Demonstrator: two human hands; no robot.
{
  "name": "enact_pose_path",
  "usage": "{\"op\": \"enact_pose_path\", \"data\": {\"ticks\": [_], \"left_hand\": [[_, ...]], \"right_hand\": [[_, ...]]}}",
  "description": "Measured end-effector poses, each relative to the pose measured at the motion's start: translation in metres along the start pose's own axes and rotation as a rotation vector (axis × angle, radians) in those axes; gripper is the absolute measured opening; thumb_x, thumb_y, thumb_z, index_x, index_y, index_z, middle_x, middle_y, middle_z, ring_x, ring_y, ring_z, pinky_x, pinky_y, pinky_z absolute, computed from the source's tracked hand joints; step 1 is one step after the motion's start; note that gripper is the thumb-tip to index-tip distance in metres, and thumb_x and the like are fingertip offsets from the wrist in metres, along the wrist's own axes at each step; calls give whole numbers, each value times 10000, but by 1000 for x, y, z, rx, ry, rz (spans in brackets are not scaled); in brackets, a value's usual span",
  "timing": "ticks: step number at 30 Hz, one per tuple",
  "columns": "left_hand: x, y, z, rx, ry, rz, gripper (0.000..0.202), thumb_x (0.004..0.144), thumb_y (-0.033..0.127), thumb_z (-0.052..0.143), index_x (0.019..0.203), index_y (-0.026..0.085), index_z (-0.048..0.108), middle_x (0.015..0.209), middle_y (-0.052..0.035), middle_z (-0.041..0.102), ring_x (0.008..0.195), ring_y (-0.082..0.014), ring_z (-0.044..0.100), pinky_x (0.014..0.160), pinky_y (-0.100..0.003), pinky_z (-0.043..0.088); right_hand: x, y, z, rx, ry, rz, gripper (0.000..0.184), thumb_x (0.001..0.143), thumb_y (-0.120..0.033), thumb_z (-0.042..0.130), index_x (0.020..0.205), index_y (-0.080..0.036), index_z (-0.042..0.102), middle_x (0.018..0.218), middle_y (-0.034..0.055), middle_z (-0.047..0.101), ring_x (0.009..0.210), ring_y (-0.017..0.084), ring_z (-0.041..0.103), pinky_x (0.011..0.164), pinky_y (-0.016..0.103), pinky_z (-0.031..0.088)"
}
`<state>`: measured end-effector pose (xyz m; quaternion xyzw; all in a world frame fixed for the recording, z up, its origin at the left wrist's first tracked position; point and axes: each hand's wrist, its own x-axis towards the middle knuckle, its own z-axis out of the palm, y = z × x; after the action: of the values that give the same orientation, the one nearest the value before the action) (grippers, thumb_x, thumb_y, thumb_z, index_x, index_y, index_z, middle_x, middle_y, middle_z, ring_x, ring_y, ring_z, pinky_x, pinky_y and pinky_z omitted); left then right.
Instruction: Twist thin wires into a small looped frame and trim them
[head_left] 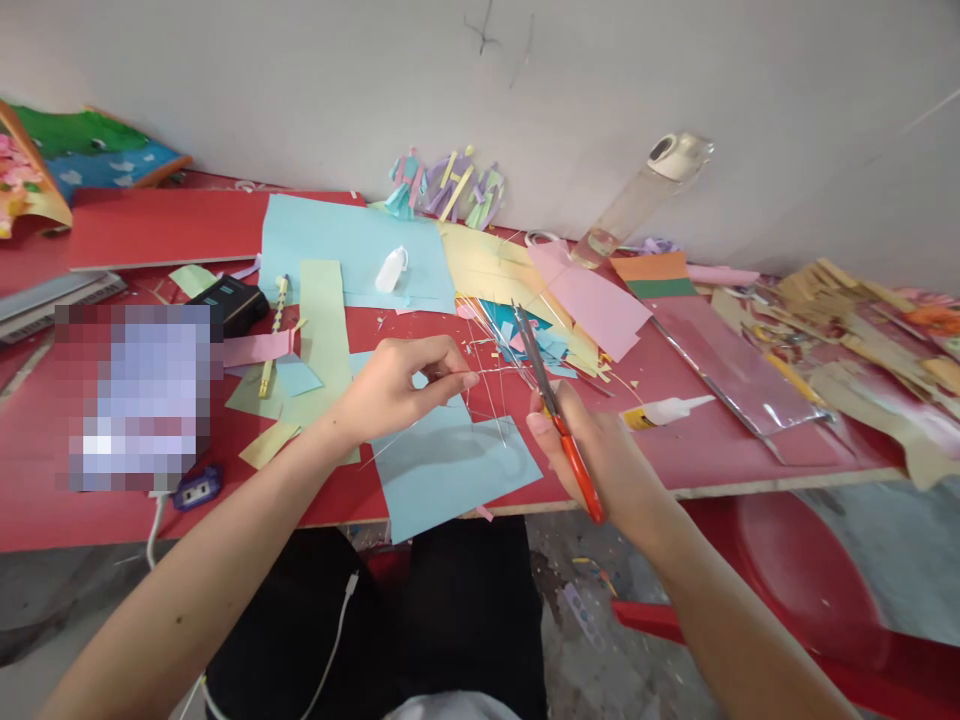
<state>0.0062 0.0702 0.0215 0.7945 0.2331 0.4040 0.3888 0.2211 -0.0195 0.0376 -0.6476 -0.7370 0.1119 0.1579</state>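
My left hand (409,385) is closed in a pinch above the table, thumb against forefinger. Between these fingertips is a thin silvery wire (504,369), which runs right toward my other hand. My right hand (592,455) is wrapped round red-handled scissors (553,400), seen nearly edge-on with the dark blades pointing up and away. More fine wires cross near both hands, and some of their ends are too thin to follow. Below the hands lies a light blue paper sheet (450,470) that overhangs the table's front edge.
Blue paper (337,240), pink paper (592,300) and scraps cover the red table (720,440). A white glue bottle (391,270), a yellow-labelled glue bottle (664,412) and a clear water bottle (630,205) are around. Paper figures (450,185) lean on the wall; a red stool (810,570) stands right.
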Motion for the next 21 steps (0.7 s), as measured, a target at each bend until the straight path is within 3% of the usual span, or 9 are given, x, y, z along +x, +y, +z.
{"op": "enact_pose_path", "data": {"ticks": [6, 11, 16, 21], "left_hand": [[1, -3, 0, -14, 24, -19, 186, 882, 264, 618, 727, 162, 595, 618, 15, 615, 553, -95, 570, 580, -229, 480], [1, -5, -1, -96, 26, -42, 164, 867, 265, 644, 741, 163, 619, 663, 10, 627, 581, -89, 577, 587, -217, 492], [2, -5, -2, -125, 18, -85, 156, 835, 269, 690, 736, 161, 637, 687, -1, 658, 593, -90, 596, 589, -213, 510], [3, -7, -2, -114, -17, -114, 136, 816, 257, 707, 745, 159, 648, 704, -5, 679, 623, -99, 623, 607, -221, 518]], "right_hand": [[-1, 2, -6, 119, -33, 52, 316, 954, -505, 342, 911, -226, 482, 646, 24, 620, 520, 213, 638, 512, 289, 440], [3, 14, -3, 4, 28, 79, 310, 895, -525, 502, 955, -223, 544, 642, 18, 630, 568, 219, 631, 547, 290, 439], [19, 32, 17, 23, 55, 145, 336, 812, -449, 653, 1051, -219, 600, 847, 71, 707, 766, 265, 685, 607, 321, 491], [29, 32, 22, 179, 47, 119, 336, 831, -341, 637, 1142, -216, 609, 1110, 108, 694, 973, 280, 677, 817, 430, 538]]}}
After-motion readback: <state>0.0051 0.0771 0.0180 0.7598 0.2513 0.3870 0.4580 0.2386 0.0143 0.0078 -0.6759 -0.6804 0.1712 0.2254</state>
